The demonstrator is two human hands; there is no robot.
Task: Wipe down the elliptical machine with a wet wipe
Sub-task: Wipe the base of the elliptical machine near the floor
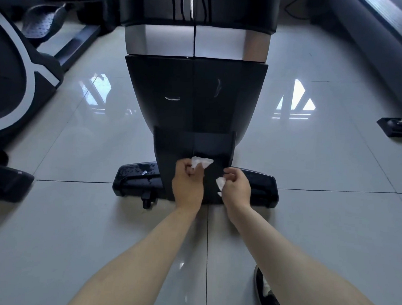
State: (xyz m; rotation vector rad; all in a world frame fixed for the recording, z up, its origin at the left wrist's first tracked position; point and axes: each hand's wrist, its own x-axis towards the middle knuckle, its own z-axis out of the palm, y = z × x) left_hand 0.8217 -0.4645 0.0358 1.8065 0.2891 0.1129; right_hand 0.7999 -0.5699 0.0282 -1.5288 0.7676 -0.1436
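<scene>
The elliptical machine (193, 93) rises in front of me, black housing below and a silver band above, standing on a black base bar (261, 185) on the floor. Both hands are low in front of its bottom panel. My left hand (188, 184) grips a crumpled white wet wipe (200, 162) that sticks out above its fingers. My right hand (236, 189) pinches a second white piece of wipe (220, 183) at its fingertips. The two white pieces appear apart from each other. Water drops lie on the left end of the base bar.
Glossy grey tile floor (75, 227) surrounds the machine. Another black and white exercise machine (14, 91) stands at the left. A small black floor fitting (394, 127) lies at the right edge. My shoe (267, 293) shows at the bottom right.
</scene>
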